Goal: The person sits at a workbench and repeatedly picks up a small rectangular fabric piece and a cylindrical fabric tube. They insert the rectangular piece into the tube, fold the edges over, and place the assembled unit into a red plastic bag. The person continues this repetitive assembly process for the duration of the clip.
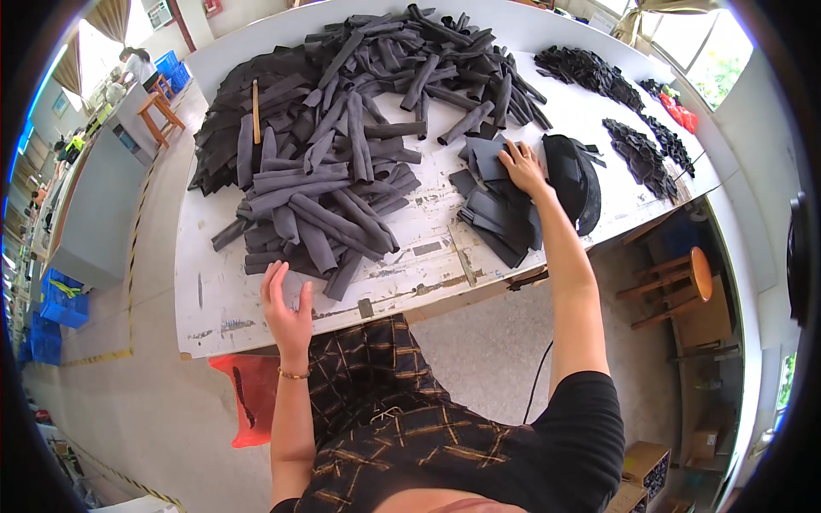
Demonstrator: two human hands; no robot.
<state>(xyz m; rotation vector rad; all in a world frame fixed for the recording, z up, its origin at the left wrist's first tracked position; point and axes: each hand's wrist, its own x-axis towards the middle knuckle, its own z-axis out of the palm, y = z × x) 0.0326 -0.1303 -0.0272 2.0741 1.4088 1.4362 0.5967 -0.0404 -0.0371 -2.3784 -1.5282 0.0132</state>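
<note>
A large heap of dark grey fabric tubes (329, 218) covers the left and middle of the white table (406, 299). My left hand (288, 309) is at the table's front edge, just in front of the nearest tubes, its fingers apart and holding nothing. To the right, my right hand (523, 168) lies on a pile of flat dark pieces (494, 214), fingers spread over a smooth grey piece (487, 159) on top. Its fingertips touch that piece. Right beside this hand rests a black curved pouch-like item (575, 184).
A thin wooden stick (256, 111) lies on the heap's left part. Smaller dark piles (641, 158) and a red plastic bag (680, 113) are at the far right. A wooden stool (697, 275) stands right of the table, and a red bag (256, 398) hangs below its front edge.
</note>
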